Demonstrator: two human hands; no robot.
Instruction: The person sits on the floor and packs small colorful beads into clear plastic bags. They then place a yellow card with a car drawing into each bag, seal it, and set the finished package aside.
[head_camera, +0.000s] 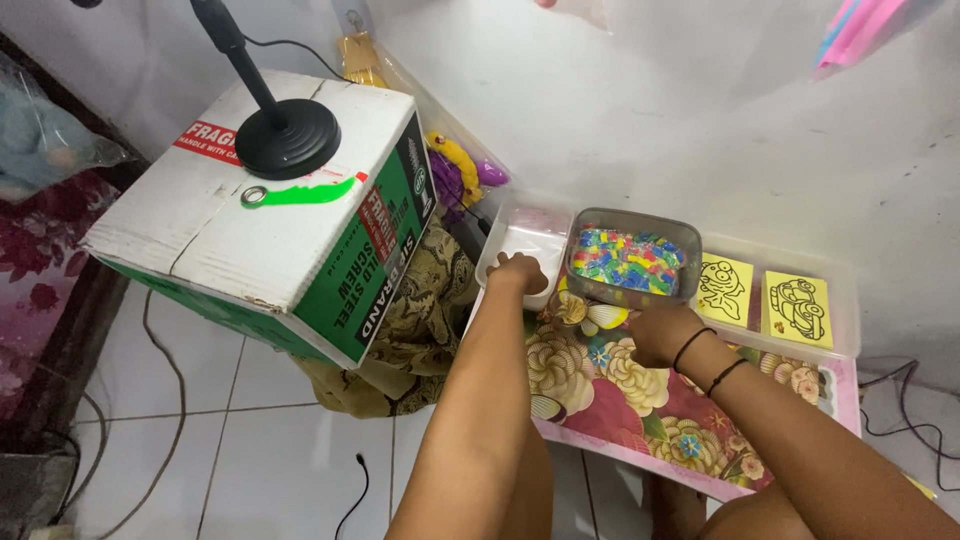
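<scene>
Left hand (517, 272) curled over the near rim of a white tray (520, 245), gripping it, at the far left end of the flowery table (600, 400). Right hand (662, 334) clenched on the table just below a clear tub (634, 258) of coloured beads, contents of the fist hidden. Two yellow picture cards (760, 300) to the right; cardboard box (270, 210) to the left.
</scene>
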